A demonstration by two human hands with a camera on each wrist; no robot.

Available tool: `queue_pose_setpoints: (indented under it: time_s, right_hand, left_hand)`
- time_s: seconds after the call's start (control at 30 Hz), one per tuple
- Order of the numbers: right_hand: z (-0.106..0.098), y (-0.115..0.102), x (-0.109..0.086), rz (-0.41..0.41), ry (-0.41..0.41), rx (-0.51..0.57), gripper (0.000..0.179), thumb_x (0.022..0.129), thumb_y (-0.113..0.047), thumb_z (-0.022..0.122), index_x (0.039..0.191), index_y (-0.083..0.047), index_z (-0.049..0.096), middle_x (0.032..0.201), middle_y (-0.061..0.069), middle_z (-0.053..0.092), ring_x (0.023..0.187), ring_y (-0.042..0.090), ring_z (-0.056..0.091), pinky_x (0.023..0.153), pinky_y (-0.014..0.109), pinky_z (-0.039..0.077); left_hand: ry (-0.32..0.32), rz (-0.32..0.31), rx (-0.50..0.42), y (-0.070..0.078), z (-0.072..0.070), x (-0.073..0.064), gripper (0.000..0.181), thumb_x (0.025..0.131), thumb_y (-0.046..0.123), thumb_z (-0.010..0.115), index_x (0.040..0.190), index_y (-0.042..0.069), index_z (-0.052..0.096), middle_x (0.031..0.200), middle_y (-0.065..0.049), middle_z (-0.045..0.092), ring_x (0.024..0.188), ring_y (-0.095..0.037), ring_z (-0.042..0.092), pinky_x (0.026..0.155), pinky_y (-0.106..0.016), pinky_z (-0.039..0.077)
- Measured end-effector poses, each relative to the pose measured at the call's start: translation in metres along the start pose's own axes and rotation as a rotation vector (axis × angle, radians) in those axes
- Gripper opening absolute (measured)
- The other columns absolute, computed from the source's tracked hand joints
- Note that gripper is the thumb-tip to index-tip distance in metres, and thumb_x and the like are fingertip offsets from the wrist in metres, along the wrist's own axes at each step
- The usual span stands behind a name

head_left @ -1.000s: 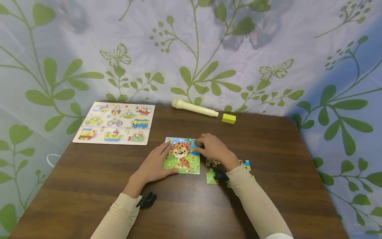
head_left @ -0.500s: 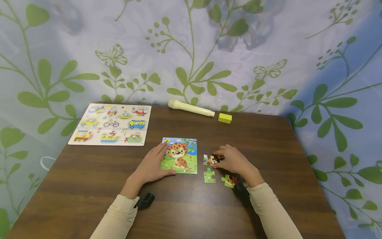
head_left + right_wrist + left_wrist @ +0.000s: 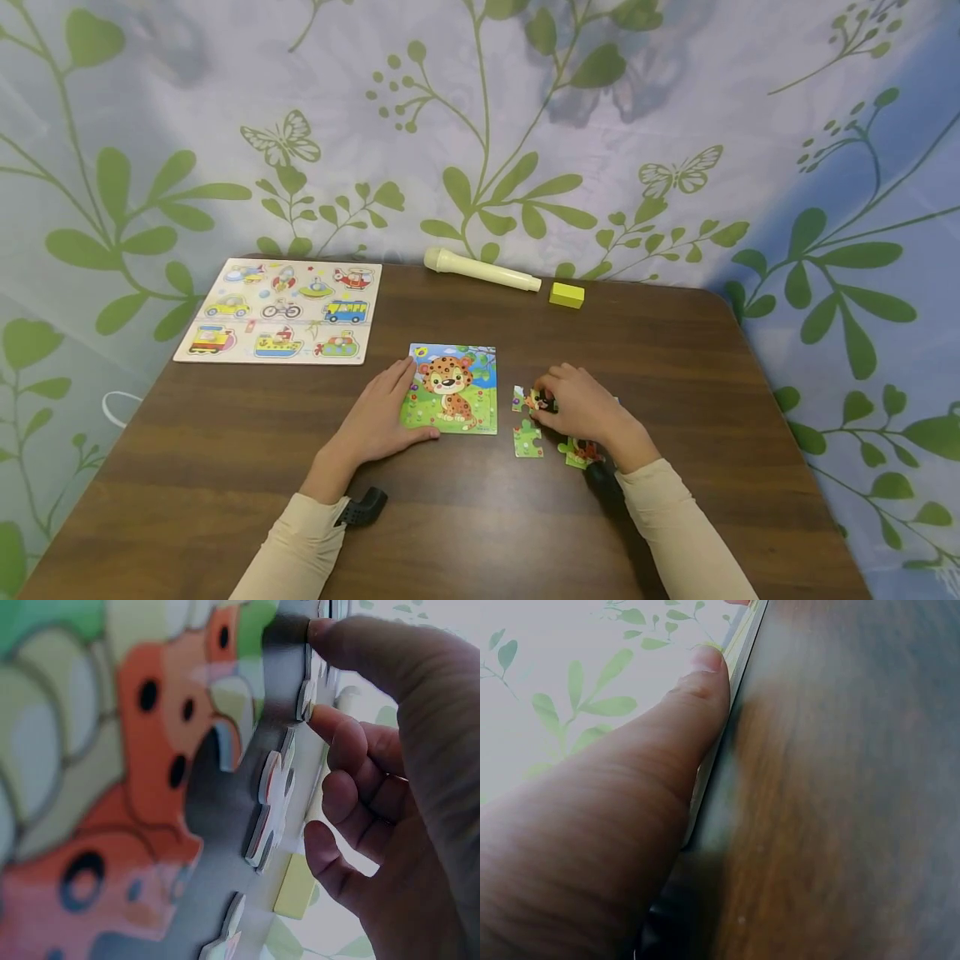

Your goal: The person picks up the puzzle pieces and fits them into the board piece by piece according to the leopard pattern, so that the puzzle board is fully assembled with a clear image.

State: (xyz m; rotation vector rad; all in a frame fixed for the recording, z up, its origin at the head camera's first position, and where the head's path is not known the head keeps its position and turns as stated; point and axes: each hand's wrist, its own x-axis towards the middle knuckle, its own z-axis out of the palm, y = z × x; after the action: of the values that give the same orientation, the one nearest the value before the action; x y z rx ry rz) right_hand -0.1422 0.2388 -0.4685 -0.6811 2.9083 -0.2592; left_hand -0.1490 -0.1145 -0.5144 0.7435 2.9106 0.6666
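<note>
A square leopard puzzle board (image 3: 450, 383) lies flat on the table. My left hand (image 3: 377, 414) rests at its left side, the thumb straight along the near edge; the left wrist view shows that thumb (image 3: 694, 705) against the board's edge. To the right of the board, my right hand (image 3: 592, 408) is over several loose jigsaw pieces. Its thumb and a finger pinch one jigsaw piece (image 3: 306, 682) by the edges, low at the table. A green jigsaw piece (image 3: 528, 439) lies nearer me, and another (image 3: 576, 453) is partly covered by the hand.
A white board with vehicle pictures (image 3: 279, 312) lies at the back left. Along the back edge are a cream microphone-shaped object (image 3: 483, 269) and a yellow block (image 3: 566, 295). A patterned cloth (image 3: 360, 125) hangs behind the brown table (image 3: 465, 517).
My right hand has left the board's upper right corner and moved right and nearer me to the loose jigsaw pieces, pinching one. My left hand stays at the board.
</note>
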Motion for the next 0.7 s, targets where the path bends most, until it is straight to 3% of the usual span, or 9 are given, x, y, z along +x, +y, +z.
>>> queue_pose_setpoints:
  time_s: [0.17,0.3,0.47,0.6,0.7]
  right_hand:
    - [0.0001,-0.0002,0.0026,-0.023,0.02,-0.07,0.036,0.088,-0.041,0.076,0.109,-0.012,0.074,0.101,0.0,0.066,0.097,0.021,0.058,0.098,0.057,0.051]
    - [0.0011,-0.0001,0.0022,-0.028,0.043,-0.098,0.042,0.088,-0.045,0.076,0.114,-0.012,0.074,0.104,0.002,0.067,0.1,0.024,0.06,0.096,0.054,0.052]
    - [0.0019,0.0015,0.0011,0.001,0.025,-0.028,0.055,0.084,-0.052,0.08,0.122,-0.013,0.075,0.105,0.0,0.069,0.097,0.02,0.059,0.087,0.045,0.053]
    - [0.0004,0.0016,0.0056,-0.002,0.023,0.036,0.049,0.083,-0.047,0.082,0.117,-0.013,0.077,0.093,-0.004,0.067,0.085,0.015,0.055,0.075,0.036,0.049]
    - [-0.002,-0.0003,0.0077,-0.002,0.014,0.014,0.043,0.085,-0.044,0.082,0.113,-0.013,0.078,0.089,-0.005,0.065,0.086,0.015,0.055,0.08,0.04,0.052]
  left_hand:
    - [-0.002,-0.002,-0.006,0.0019,-0.0031,-0.0009,0.118,0.08,0.071,0.073,0.162,0.003,0.022,0.169,-0.014,0.026,0.156,-0.035,0.027,0.125,-0.056,0.027]
    - [-0.009,-0.004,-0.006,0.0019,-0.0022,-0.0003,0.118,0.08,0.071,0.073,0.163,0.004,0.022,0.17,-0.013,0.025,0.156,-0.034,0.026,0.125,-0.055,0.027]
    - [-0.014,-0.005,0.0,0.0011,-0.0003,-0.0001,0.117,0.081,0.072,0.071,0.163,0.004,0.022,0.17,-0.013,0.024,0.156,-0.034,0.026,0.125,-0.056,0.027]
    - [0.002,-0.003,0.006,-0.0002,0.0,-0.0001,0.117,0.08,0.072,0.072,0.163,0.004,0.023,0.169,-0.013,0.025,0.156,-0.034,0.027,0.124,-0.056,0.028]
    - [0.001,0.001,0.0,-0.0012,-0.0002,0.0002,0.118,0.08,0.073,0.071,0.163,0.004,0.023,0.169,-0.014,0.025,0.156,-0.035,0.027,0.124,-0.056,0.027]
